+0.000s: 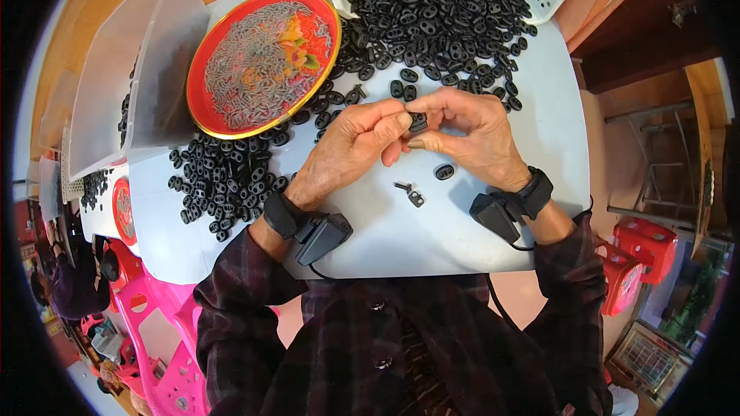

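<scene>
Fingers (376, 112) of the left hand (347, 142) and the right hand (484, 139) pinch tightly together around a small black oval piece (417, 122), held above the white table (370, 243); whether anything sits inside it is hidden. Judging by the heap of loose ovals (432, 8) and the grey pins (247, 69) spread over the red tray (203, 104), much seems left; whether the smaller pile (223, 173) at left is finished, I cannot tell

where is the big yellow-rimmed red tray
In the head view, the yellow-rimmed red tray lies upper left of centre, between the clear plastic bin and the larger heap of black two-holed pieces.
</scene>
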### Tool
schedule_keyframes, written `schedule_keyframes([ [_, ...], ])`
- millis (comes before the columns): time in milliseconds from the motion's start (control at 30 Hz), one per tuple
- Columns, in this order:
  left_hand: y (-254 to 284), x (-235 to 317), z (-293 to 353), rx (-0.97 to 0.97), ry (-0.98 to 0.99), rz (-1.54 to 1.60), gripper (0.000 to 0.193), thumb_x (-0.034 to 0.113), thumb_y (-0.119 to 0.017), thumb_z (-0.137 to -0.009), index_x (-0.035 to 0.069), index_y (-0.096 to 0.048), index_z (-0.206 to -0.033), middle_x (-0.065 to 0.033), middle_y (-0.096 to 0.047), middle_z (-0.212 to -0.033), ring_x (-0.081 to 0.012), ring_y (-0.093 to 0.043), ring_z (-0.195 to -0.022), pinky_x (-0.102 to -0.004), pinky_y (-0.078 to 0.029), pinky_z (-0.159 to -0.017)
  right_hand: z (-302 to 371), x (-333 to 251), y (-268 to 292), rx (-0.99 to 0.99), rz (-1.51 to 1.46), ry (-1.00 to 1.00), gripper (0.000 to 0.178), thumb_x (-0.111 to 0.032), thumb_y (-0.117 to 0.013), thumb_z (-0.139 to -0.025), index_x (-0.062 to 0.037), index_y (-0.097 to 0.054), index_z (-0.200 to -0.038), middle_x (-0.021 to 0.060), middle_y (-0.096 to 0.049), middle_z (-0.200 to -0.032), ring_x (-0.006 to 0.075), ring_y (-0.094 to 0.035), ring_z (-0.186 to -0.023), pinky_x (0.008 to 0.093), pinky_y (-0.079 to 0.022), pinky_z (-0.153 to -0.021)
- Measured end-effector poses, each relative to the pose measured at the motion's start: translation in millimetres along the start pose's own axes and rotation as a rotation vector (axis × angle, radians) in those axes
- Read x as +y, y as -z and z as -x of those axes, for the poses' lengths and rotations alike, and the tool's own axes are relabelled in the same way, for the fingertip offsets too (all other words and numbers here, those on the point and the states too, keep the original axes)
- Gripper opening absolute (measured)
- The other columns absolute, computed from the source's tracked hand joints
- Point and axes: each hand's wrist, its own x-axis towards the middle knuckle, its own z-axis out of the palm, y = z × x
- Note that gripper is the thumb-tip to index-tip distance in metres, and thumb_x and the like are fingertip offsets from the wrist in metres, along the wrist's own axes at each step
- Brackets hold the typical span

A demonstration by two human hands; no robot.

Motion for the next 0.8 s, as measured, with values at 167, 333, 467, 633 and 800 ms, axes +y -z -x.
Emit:
schedule_keyframes([
  [167, 4, -1, 2, 0.003, 0.006, 0.073, 0.030, 0.022, -0.043, -0.097, 0.002, -0.056, -0.079, 0.0006, -0.049, -0.058, -0.0082, -0.049, -0.059, -0.0239, -0.042, -0.059, -2, 0, -2, -0.007, -0.065, -0.024, 0.029, 0.001, -0.071, -0.075, 0.0011, -0.062, -0.103, 0.0013, -0.057, -0.077, 0.0069, -0.053, -0.065, 0.0217, -0.050, -0.063],
  [333, 6, -12, 2, 0.038, -0.109, 0.263, 0.025, 0.018, -0.040, -0.094, 0.003, -0.054, -0.080, -0.0019, -0.054, -0.063, -0.0090, -0.048, -0.056, -0.0236, -0.040, -0.055, -7, -11, -8, 0.116, 0.072, -0.069, 0.021, 0.004, -0.065, -0.080, 0.0013, -0.063, -0.100, -0.0004, -0.057, -0.074, 0.0046, -0.053, -0.066, 0.0182, -0.044, -0.057],
  [467, -3, -16, -3, -0.011, -0.124, 0.310, 0.021, 0.015, -0.038, -0.091, 0.003, -0.050, -0.078, -0.0043, -0.054, -0.066, -0.0098, -0.050, -0.056, -0.0247, -0.041, -0.054, -50, -53, -13, 0.071, 0.058, 0.026, 0.022, 0.004, -0.063, -0.081, 0.0009, -0.062, -0.103, -0.0003, -0.056, -0.074, 0.0047, -0.053, -0.067, 0.0178, -0.045, -0.059],
  [633, -5, 3, 13, 0.273, -0.114, 0.058, 0.022, 0.016, -0.041, -0.090, 0.003, -0.052, -0.076, -0.0050, -0.053, -0.063, -0.0116, -0.051, -0.057, -0.0286, -0.043, -0.056, -149, -124, -88, -0.226, 0.302, 0.329, 0.024, -0.005, -0.066, -0.080, 0.0018, -0.063, -0.102, 0.0003, -0.058, -0.071, 0.0046, -0.054, -0.063, 0.0211, -0.048, -0.061],
  [800, -6, -22, -2, 0.090, 0.009, 0.159, 0.027, 0.019, -0.047, -0.087, 0.002, -0.052, -0.067, -0.0040, -0.052, -0.061, -0.0130, -0.049, -0.058, -0.0295, -0.042, -0.058, -197, -118, -126, -0.257, 0.125, 0.544, 0.019, -0.012, -0.060, -0.080, 0.0020, -0.066, -0.092, 0.0055, -0.064, -0.066, 0.0077, -0.060, -0.061, 0.0218, -0.048, -0.057],
])
